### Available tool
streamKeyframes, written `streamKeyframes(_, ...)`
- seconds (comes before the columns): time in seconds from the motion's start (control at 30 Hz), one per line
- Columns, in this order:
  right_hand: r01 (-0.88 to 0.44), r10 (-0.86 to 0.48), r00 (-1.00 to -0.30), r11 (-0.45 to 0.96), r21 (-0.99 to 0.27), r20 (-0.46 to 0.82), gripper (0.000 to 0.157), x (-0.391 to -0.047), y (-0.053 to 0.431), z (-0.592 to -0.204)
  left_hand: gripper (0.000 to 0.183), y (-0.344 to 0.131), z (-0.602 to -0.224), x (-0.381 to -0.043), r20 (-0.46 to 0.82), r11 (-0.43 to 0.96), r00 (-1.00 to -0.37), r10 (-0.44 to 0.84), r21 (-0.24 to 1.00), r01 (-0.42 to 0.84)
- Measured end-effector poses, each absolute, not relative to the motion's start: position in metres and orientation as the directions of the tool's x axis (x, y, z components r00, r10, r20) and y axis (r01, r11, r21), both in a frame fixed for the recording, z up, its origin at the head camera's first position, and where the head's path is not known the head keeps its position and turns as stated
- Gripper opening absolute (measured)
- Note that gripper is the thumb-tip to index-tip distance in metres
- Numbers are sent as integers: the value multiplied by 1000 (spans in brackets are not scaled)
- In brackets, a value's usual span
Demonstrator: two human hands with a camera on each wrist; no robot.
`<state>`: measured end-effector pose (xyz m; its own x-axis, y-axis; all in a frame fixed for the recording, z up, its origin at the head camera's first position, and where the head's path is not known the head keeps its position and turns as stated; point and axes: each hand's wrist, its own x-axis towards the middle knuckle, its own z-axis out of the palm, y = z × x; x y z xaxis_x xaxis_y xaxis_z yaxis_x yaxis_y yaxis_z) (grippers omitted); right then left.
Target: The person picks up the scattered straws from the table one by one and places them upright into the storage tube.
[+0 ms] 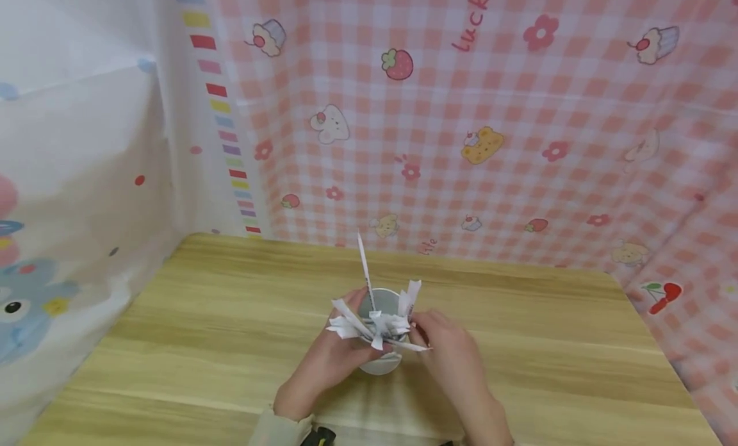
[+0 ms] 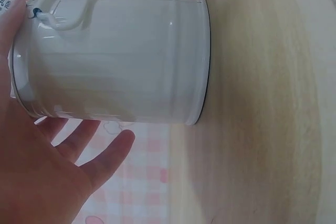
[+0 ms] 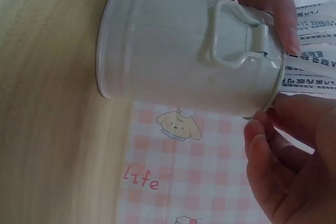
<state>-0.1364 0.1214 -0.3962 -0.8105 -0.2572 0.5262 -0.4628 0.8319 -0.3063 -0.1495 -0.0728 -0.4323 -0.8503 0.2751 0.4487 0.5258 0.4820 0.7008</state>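
Observation:
A white metal canister (image 2: 121,56) with a wire loop handle (image 3: 216,30) holds several paper-wrapped straws (image 1: 377,327). Their white ends, some printed with dark characters, fan out over the near rim; one straw (image 1: 363,260) sticks up well above the others. My left hand (image 1: 331,353) grips the canister near its top, thumb over the near rim and fingers around the far side. On the other side, the thumb and fingertips of my right hand (image 1: 452,350) pinch at the rim, close beside the straws. Part of that grip is hidden by the straw ends in the head view.
Wood-grain table (image 1: 548,343) spreads around the canister on all sides. Behind it hangs a pink checked cloth (image 1: 438,100) with cartoon prints, and a white printed cloth (image 1: 86,177) hangs at the left. A dark strap (image 1: 319,436) shows by the left sleeve.

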Motion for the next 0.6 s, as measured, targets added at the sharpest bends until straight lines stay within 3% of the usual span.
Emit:
streamKeyframes(0.27, -427, -255, -852, 843, -327, 457, 20, -132, 117, -396, 91, -75, -429, -147, 454, 485, -852, 262, 701, 523)
streamKeyframes(0.5, -356, -192, -896, 851, -387, 401, 15, -137, 129, -385, 94, -69, -431, -150, 478, 500, -845, 239, 686, 529)
streamKeyframes(0.6, -309, -145, -916, 849, -429, 374, 29, -138, 144, -382, 94, -65, -434, -151, 493, 528, -838, 234, 659, 536)
